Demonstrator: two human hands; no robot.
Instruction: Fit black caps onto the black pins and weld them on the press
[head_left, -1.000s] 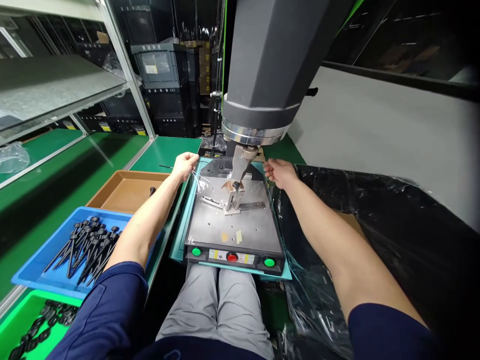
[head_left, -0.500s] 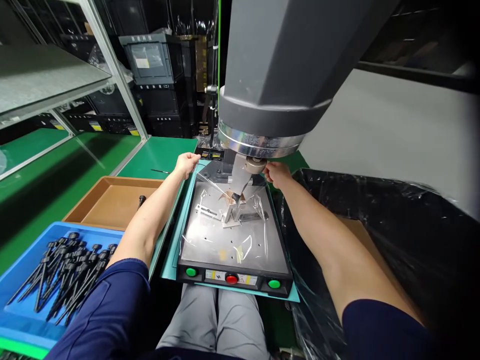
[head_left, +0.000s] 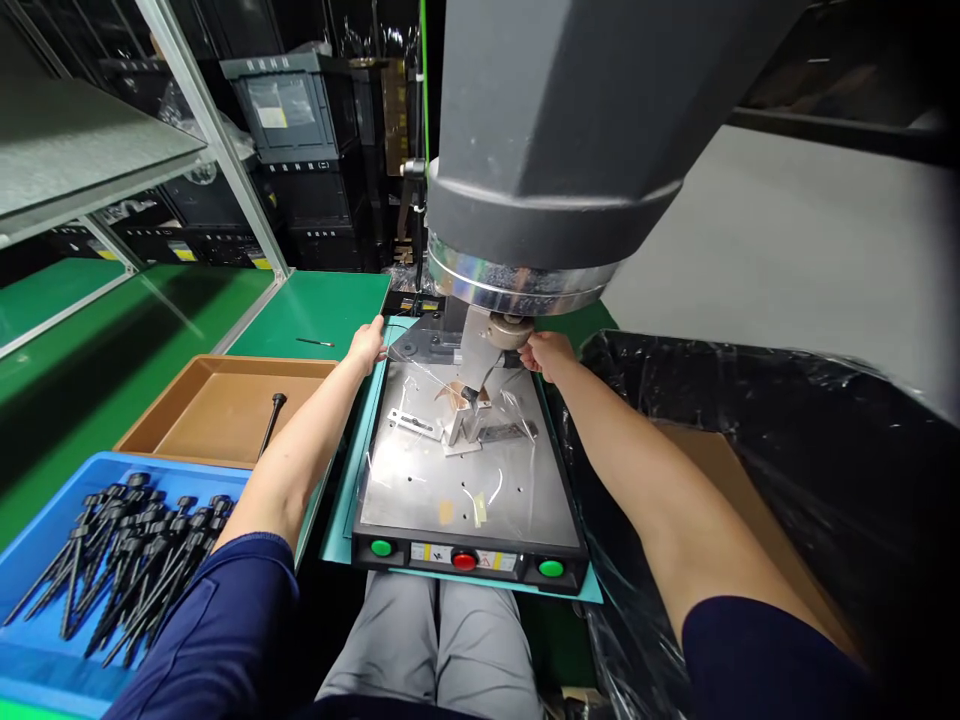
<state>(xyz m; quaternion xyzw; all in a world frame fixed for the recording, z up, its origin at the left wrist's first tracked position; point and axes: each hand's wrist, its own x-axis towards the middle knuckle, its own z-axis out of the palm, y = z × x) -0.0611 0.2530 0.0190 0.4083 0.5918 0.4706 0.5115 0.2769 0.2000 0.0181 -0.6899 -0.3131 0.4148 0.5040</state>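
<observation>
A clear plastic film (head_left: 517, 405) lies over the machine's metal base plate (head_left: 427, 500), its creases catching the light. My left hand (head_left: 366, 346) is closed on the film's edge at the plate's far left corner. Opposite it, my right hand (head_left: 546, 357) is curled at the far right corner, beside the round metal knob (head_left: 510, 332); film seems pinched in its fingers, which are partly hidden. Between my hands, a pale metal horn (head_left: 478, 350) points down at a small metal fixture (head_left: 463, 425) on the plate, with a dark piece at its tip.
The large grey machine head (head_left: 555, 130) overhangs the plate. Green buttons (head_left: 551, 568) and a red button (head_left: 463, 561) line the front. To the left are a brown tray (head_left: 217, 410) and a blue bin (head_left: 90, 465) of black rods. Black plastic sheeting (head_left: 810, 420) lies to the right.
My left hand has come down and slightly nearer, to the plate's far left edge, bringing the film down with it. My right hand has lowered a little. The view has shifted slightly.
</observation>
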